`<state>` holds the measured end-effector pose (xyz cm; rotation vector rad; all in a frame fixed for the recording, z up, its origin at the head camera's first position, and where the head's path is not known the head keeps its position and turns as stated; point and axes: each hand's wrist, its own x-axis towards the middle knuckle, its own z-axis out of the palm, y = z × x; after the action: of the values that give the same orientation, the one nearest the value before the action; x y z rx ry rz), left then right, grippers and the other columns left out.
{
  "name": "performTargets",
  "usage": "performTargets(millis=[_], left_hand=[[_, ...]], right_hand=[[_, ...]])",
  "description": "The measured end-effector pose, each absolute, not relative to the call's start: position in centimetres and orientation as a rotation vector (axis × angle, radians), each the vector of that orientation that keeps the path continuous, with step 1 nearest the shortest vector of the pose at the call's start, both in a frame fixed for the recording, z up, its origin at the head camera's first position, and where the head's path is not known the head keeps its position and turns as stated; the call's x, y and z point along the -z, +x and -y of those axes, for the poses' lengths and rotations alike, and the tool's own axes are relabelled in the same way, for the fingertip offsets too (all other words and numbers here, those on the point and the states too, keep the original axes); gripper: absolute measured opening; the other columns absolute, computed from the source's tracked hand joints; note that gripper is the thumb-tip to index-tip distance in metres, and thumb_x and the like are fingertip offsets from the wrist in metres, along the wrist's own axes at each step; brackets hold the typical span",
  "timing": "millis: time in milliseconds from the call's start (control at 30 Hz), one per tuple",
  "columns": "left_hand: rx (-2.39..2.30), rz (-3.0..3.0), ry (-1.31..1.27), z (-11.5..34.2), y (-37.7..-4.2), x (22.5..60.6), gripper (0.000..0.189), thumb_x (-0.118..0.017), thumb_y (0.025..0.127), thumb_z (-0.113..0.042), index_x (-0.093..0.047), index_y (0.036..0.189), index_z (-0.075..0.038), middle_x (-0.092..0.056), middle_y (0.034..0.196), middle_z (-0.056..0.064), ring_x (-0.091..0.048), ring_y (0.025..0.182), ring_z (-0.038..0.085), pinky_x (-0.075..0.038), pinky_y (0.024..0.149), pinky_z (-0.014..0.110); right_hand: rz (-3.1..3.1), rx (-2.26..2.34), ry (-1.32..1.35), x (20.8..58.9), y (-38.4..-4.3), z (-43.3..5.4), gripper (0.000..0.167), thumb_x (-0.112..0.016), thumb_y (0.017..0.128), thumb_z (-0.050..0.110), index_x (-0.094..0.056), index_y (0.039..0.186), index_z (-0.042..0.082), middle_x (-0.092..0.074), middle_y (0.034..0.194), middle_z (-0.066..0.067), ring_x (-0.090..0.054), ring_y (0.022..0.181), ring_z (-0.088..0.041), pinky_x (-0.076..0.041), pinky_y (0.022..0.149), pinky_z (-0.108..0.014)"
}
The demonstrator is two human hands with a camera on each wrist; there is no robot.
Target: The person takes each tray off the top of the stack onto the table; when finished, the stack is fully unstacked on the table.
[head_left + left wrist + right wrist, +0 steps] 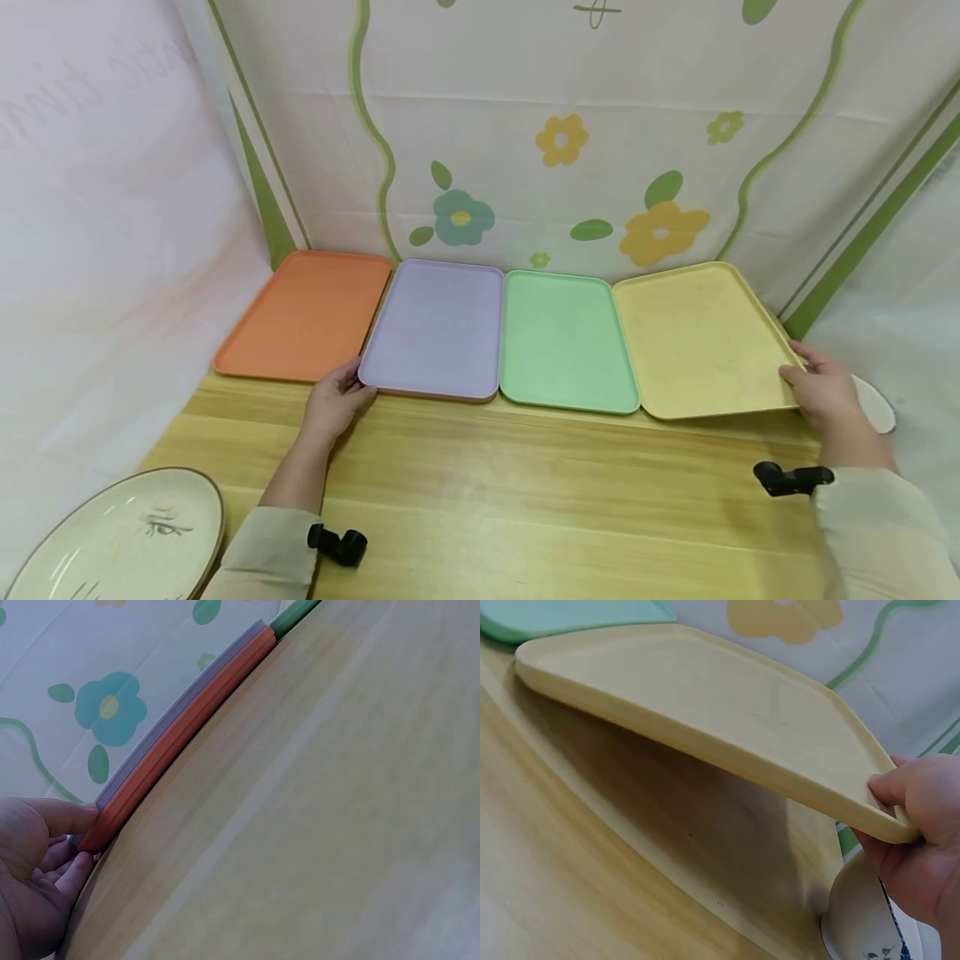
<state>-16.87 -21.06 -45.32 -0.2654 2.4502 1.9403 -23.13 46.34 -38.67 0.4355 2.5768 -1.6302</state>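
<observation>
My left hand (339, 404) holds the near left corner of a lilac tray (438, 329). In the left wrist view, an orange edge (180, 742) runs directly beneath the lilac rim, with the thumb (71, 816) against the corner and other fingers lower down. At the right end of the row, my right hand (825, 396) grips the near right corner of a yellow tray (705, 342), thumb on top. That side is raised and tilted, leaving a gap above the table in the right wrist view. Between them lies a green tray (566, 342).
An orange tray (307, 312) lies left of the lilac one. A cream oval plate (123, 533) is at the near left of the wooden table (525, 492). A pale bowl (859, 907) stands below the right hand. Behind the row hangs a flowered cloth (510, 150).
</observation>
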Motion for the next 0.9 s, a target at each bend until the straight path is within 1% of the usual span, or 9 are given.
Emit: performTargets(millis=[100, 167, 200, 300, 333, 400, 600, 800, 900], left_hand=[[-1.943, -2.460, -0.261, 21.09, -16.85, 45.31, 0.063, -0.062, 0.093, 0.001, -0.033, 0.149, 0.006, -0.037, 0.152, 0.028, -0.038, 0.141, 0.035, -0.040, 0.110, 0.031], [-1.940, -2.467, -0.255, 21.08, -16.86, 45.34, 0.063, -0.062, 0.093, 0.001, -0.033, 0.149, 0.006, -0.038, 0.151, 0.028, -0.039, 0.141, 0.035, -0.040, 0.110, 0.032], [-1.941, -2.467, -0.252, 21.06, -16.88, 45.35, 0.063, -0.062, 0.093, 0.001, -0.033, 0.149, 0.007, -0.038, 0.151, 0.028, -0.039, 0.141, 0.035, -0.040, 0.111, 0.033], [-1.941, -2.463, -0.249, 20.99, -16.88, 45.37, 0.063, -0.062, 0.093, 0.001, -0.033, 0.149, 0.007, -0.038, 0.151, 0.028, -0.039, 0.141, 0.035, -0.039, 0.111, 0.035], [-1.939, -2.464, -0.250, 20.98, -16.87, 45.36, 0.063, -0.062, 0.093, 0.001, -0.033, 0.149, 0.007, -0.038, 0.151, 0.028, -0.039, 0.141, 0.035, -0.039, 0.111, 0.036], [-1.937, -2.468, -0.252, 20.97, -16.86, 45.35, 0.063, -0.062, 0.093, 0.001, -0.033, 0.149, 0.007, -0.038, 0.151, 0.028, -0.039, 0.141, 0.035, -0.039, 0.111, 0.036], [-1.928, -2.489, -0.242, 21.02, -16.92, 45.32, 0.063, -0.062, 0.093, 0.000, -0.034, 0.148, 0.007, -0.039, 0.150, 0.028, -0.040, 0.140, 0.036, -0.040, 0.111, 0.036], [-1.931, -2.469, -0.260, 20.97, -17.04, 45.35, 0.063, -0.062, 0.093, 0.001, -0.033, 0.149, 0.007, -0.038, 0.151, 0.028, -0.039, 0.141, 0.036, -0.039, 0.112, 0.037], [-1.924, -2.474, -0.265, 20.97, -17.07, 45.40, 0.063, -0.062, 0.093, 0.001, -0.033, 0.149, 0.007, -0.038, 0.151, 0.028, -0.039, 0.141, 0.036, -0.038, 0.112, 0.038]], right_hand=[[-2.736, 1.373, 0.444, 38.78, -23.59, -46.30, 0.065, -0.046, 0.101, 0.030, -0.017, 0.157, 0.015, -0.065, 0.119, -0.016, -0.055, 0.073, 0.008, -0.054, 0.060, -0.013], [-2.792, 1.239, 0.480, 38.73, -23.78, -46.22, 0.066, -0.043, 0.101, 0.035, -0.016, 0.157, 0.012, -0.041, 0.145, -0.034, -0.063, 0.090, -0.009, -0.050, 0.062, -0.012], [-2.807, 1.185, 0.500, 38.69, -23.84, -46.15, 0.066, -0.041, 0.101, 0.036, -0.015, 0.156, 0.010, -0.025, 0.152, -0.037, -0.063, 0.104, -0.020, -0.053, 0.070, -0.016], [-2.820, 1.120, 0.567, 38.61, -23.98, -45.90, 0.067, -0.040, 0.101, 0.037, -0.015, 0.155, 0.008, -0.019, 0.155, -0.035, -0.032, 0.137, -0.049, -0.052, 0.098, -0.038], [-2.810, 1.131, 0.591, 38.60, -24.01, -45.80, 0.066, -0.041, 0.101, 0.037, -0.015, 0.155, 0.008, -0.017, 0.156, -0.034, -0.023, 0.142, -0.051, -0.046, 0.106, -0.046], [-2.807, 1.138, 0.628, 38.63, -24.04, -45.60, 0.066, -0.042, 0.101, 0.036, -0.016, 0.155, 0.009, -0.017, 0.157, -0.031, -0.020, 0.144, -0.049, -0.033, 0.115, -0.057], [-2.778, 1.174, 0.705, 38.98, -23.98, -45.35, 0.065, -0.044, 0.100, 0.036, -0.019, 0.154, 0.011, -0.017, 0.159, -0.024, -0.019, 0.146, -0.042, -0.035, 0.117, -0.044], [-2.806, 1.136, 0.735, 39.39, -24.20, -45.36, 0.067, -0.046, 0.099, 0.036, -0.021, 0.154, 0.008, -0.020, 0.158, -0.020, -0.021, 0.146, -0.040, -0.030, 0.119, -0.046], [-2.819, 1.101, 0.737, 39.47, -24.25, -45.39, 0.066, -0.046, 0.099, 0.034, -0.023, 0.154, 0.007, -0.023, 0.157, -0.022, -0.024, 0.145, -0.041, -0.034, 0.117, -0.045]])
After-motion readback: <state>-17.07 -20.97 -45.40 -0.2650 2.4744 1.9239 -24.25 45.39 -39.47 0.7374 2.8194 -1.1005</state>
